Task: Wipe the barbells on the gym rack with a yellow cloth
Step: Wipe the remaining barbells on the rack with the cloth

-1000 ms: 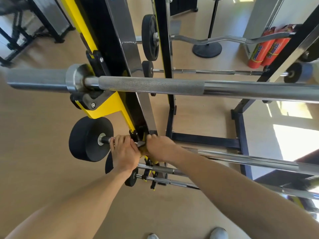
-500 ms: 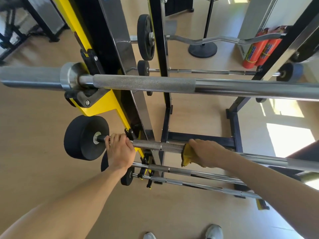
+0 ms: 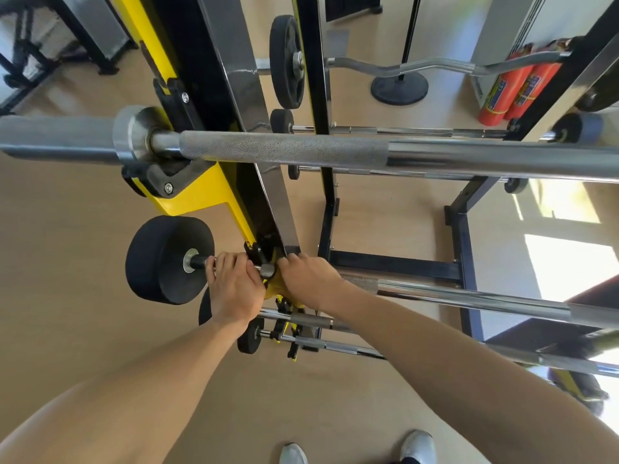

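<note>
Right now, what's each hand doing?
Left hand: closed around the barbell beside the black end weight.
Right hand: closed on the yellow cloth, pressed around the same bar.

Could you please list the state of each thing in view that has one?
left hand: gripping the fixed-weight barbell near its black weight
right hand: pressing the yellow cloth around that bar
top barbell: resting on the rack hook, untouched
curl bar: racked behind, untouched
</note>
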A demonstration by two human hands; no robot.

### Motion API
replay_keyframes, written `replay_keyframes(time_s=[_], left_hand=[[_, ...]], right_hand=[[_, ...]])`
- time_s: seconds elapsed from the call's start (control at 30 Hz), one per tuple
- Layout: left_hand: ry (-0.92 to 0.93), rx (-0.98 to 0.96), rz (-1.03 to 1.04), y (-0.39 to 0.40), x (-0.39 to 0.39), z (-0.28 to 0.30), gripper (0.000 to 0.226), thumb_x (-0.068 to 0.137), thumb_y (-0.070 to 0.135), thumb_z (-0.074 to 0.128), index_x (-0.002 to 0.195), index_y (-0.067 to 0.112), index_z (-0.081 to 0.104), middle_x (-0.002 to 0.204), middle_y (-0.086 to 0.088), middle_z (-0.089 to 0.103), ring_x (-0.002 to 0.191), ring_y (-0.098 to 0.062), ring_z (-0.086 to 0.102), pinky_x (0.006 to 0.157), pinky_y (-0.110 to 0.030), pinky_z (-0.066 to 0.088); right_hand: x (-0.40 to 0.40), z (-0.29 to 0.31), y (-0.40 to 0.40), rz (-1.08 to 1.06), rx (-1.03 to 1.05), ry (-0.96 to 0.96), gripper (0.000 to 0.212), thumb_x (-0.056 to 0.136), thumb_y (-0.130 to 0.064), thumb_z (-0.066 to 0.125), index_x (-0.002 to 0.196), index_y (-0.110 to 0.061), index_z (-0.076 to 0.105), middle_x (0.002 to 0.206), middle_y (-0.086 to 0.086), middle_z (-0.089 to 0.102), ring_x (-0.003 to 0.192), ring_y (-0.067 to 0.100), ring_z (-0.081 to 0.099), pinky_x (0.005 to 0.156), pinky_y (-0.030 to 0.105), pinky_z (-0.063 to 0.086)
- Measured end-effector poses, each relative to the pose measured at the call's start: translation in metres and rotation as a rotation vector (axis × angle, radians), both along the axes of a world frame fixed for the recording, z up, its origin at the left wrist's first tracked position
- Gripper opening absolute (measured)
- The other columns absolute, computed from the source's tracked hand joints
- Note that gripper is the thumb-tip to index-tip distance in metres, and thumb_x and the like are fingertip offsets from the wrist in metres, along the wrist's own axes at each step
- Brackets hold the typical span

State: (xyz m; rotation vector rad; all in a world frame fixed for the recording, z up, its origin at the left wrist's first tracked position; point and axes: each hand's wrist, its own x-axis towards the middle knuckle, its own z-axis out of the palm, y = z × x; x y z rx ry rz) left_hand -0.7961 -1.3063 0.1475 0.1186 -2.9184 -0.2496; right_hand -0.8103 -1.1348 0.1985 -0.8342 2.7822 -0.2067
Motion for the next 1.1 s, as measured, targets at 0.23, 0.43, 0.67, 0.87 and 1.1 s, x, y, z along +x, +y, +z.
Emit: replay_keyframes(time_s=[0.23, 0.43, 0.67, 0.87, 1.1], left_hand=[[-0.002, -0.018, -0.005, 0.000, 0.001, 0.000, 0.044, 0.099, 0.027, 0.023, 0.093, 0.010, 0.064, 0.099, -0.007, 0.064, 0.105, -0.028, 0.055, 0.116, -0.051, 0.027], [-0.005, -0.041, 0.001, 0.002, 0.002, 0.001, 0.045, 0.098, 0.027, 0.024, 0.093, 0.009, 0.065, 0.098, -0.008, 0.065, 0.104, -0.029, 0.056, 0.115, -0.052, 0.027], [0.017, -0.070, -0.008, 0.003, 0.001, 0.000, 0.041, 0.099, 0.024, 0.026, 0.090, 0.008, 0.063, 0.092, -0.008, 0.063, 0.097, -0.028, 0.055, 0.110, -0.051, 0.031], [0.032, -0.045, -0.025, 0.001, 0.001, 0.000, 0.042, 0.099, 0.025, 0.025, 0.090, 0.010, 0.063, 0.093, -0.007, 0.064, 0.099, -0.027, 0.056, 0.111, -0.051, 0.030], [0.051, -0.029, -0.006, 0.001, 0.000, -0.002, 0.039, 0.098, 0.023, 0.028, 0.088, 0.010, 0.063, 0.092, -0.008, 0.063, 0.097, -0.028, 0.055, 0.111, -0.051, 0.030]], right_hand=[[0.013, 0.035, 0.102, -0.015, 0.411, -0.145, 0.051, 0.098, -0.060, 0.040, 0.114, -0.015, 0.059, 0.110, 0.004, 0.063, 0.105, 0.024, 0.057, 0.095, 0.045, 0.041], [0.011, 0.034, 0.100, -0.097, 0.342, -0.396, 0.052, 0.099, -0.059, 0.042, 0.108, -0.010, 0.056, 0.094, 0.003, 0.056, 0.085, 0.022, 0.057, 0.086, 0.043, 0.051], [-0.007, 0.007, -0.004, -0.054, 0.054, -0.161, 0.033, 0.097, -0.032, 0.058, 0.116, -0.005, 0.058, 0.107, 0.009, 0.063, 0.100, 0.030, 0.062, 0.087, 0.044, 0.052], [0.003, 0.001, 0.033, -0.077, 0.021, -0.159, 0.033, 0.093, -0.020, 0.064, 0.123, -0.011, 0.053, 0.109, 0.007, 0.066, 0.095, 0.027, 0.068, 0.082, 0.042, 0.057], [0.014, 0.013, 0.126, -0.239, 0.203, -0.372, 0.045, 0.086, -0.057, 0.064, 0.112, -0.020, 0.061, 0.099, -0.001, 0.067, 0.088, 0.018, 0.065, 0.083, 0.037, 0.057]])
